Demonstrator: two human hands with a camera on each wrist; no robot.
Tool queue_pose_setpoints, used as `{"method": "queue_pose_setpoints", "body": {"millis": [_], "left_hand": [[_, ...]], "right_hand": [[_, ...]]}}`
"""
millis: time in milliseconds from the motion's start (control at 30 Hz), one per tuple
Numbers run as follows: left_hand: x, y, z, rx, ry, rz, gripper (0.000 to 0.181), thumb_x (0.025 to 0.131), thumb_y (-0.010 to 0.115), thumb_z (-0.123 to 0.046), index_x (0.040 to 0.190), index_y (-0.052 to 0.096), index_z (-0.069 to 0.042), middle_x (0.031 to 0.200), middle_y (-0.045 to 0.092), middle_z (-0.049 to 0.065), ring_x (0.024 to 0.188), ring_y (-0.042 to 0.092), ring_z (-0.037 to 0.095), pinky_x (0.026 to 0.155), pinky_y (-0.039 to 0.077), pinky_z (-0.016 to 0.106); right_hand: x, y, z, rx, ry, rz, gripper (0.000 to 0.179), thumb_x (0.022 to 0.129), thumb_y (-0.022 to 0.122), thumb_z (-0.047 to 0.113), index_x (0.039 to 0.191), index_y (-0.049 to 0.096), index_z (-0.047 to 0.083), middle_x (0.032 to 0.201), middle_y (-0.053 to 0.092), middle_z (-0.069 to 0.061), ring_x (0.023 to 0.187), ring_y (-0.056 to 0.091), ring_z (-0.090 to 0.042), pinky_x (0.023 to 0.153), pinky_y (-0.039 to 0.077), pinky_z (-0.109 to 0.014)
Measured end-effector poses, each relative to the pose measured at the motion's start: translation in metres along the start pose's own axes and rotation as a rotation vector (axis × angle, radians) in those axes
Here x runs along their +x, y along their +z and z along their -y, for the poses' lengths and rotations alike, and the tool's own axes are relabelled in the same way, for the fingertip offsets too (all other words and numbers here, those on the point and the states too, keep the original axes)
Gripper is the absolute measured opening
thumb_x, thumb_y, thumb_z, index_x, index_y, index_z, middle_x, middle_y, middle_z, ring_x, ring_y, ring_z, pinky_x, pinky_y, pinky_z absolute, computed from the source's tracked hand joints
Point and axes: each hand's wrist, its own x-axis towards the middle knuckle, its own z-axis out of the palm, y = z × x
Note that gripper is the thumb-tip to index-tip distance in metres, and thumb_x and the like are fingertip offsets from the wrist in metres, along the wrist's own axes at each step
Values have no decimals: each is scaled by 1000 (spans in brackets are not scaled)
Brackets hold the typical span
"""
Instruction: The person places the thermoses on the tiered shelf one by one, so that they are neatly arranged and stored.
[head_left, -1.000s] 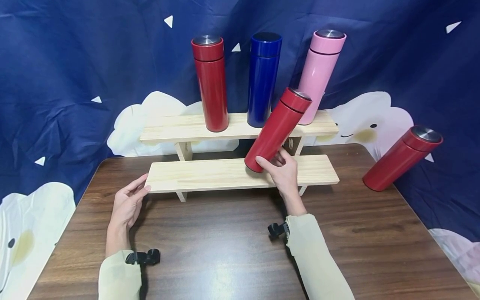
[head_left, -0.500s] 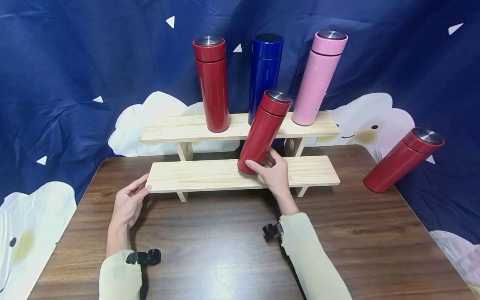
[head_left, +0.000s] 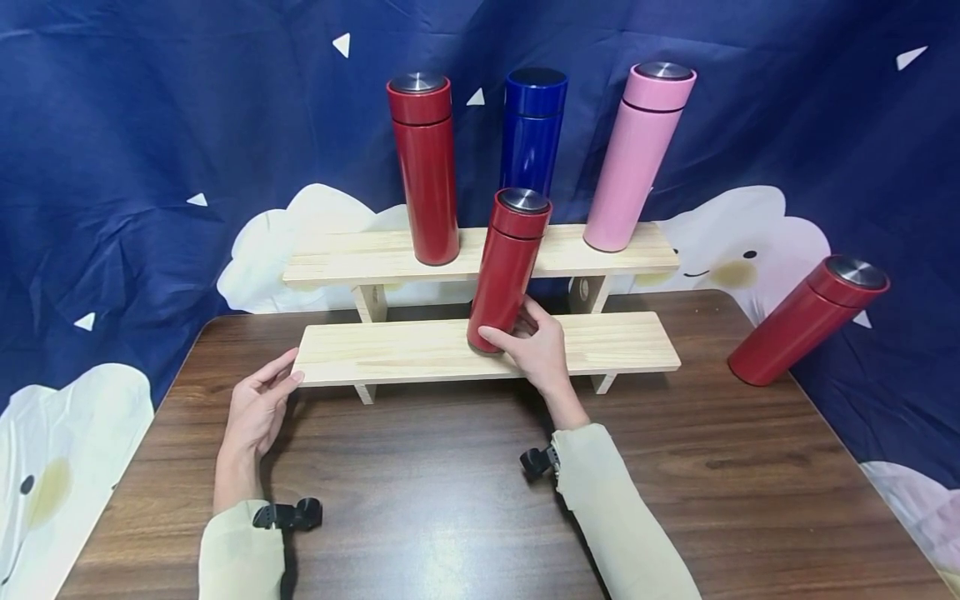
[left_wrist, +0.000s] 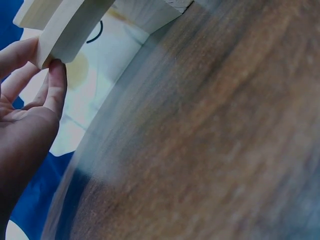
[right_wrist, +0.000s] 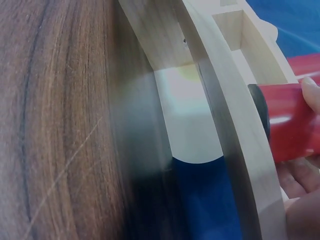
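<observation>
My right hand [head_left: 542, 350] grips a red thermos [head_left: 510, 267] low on its body, thumb in front. Its base is right at the lower board of the two-tier wooden shelf [head_left: 405, 350], near the middle, and the bottle leans slightly right. In the right wrist view the dark bottom of that red thermos [right_wrist: 290, 120] meets the board, with my right hand [right_wrist: 305, 195] around it. My left hand [head_left: 255, 408] pinches the left end of the lower board. The left wrist view shows the thumb and fingers of my left hand [left_wrist: 30, 100] at the board's corner [left_wrist: 62, 37].
On the upper board stand another red thermos [head_left: 424, 175], a blue thermos [head_left: 532, 133] partly hidden by the held one, and a pink thermos [head_left: 637, 158]. One more red thermos [head_left: 806, 321] stands at the right edge of the brown table [head_left: 420, 483]. A blue curtain [head_left: 225, 100] hangs behind.
My right hand has brought the red thermos leftward and slightly down, and the bottle has tilted closer to upright. It now overlaps the blue thermos instead of the pink one. The left hand stays put.
</observation>
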Motion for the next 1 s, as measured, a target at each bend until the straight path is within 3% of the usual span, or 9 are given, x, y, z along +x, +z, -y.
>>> {"method": "queue_pose_setpoints", "body": {"millis": [433,733,1000], "left_hand": [[1,1,-2,40,-6,5,52,92,68,10,139,48,17,121,67,3,120,58,11,100,47,19],[2,0,-2,31,6,7,50,91,68,11,137,51,16,121,68,3,119,59,11,99,47,19],[1,-1,1,8,11,-10,45,91,67,13,135,56,13,118,70,3,116,61,12,97,49,20]], "right_hand": [[-2,5,-2,-96,-10,30,78,76,90,6,145,53,2,128,65,-21,113,66,-32,98,53,-41],[-14,9,34,-129,1,95,75,79,84,-3,145,48,-6,132,60,-27,119,62,-38,103,49,-46],[-14,4,36,-145,-15,136,76,80,84,-2,147,46,-6,133,59,-28,121,60,-39,104,48,-48]]}}
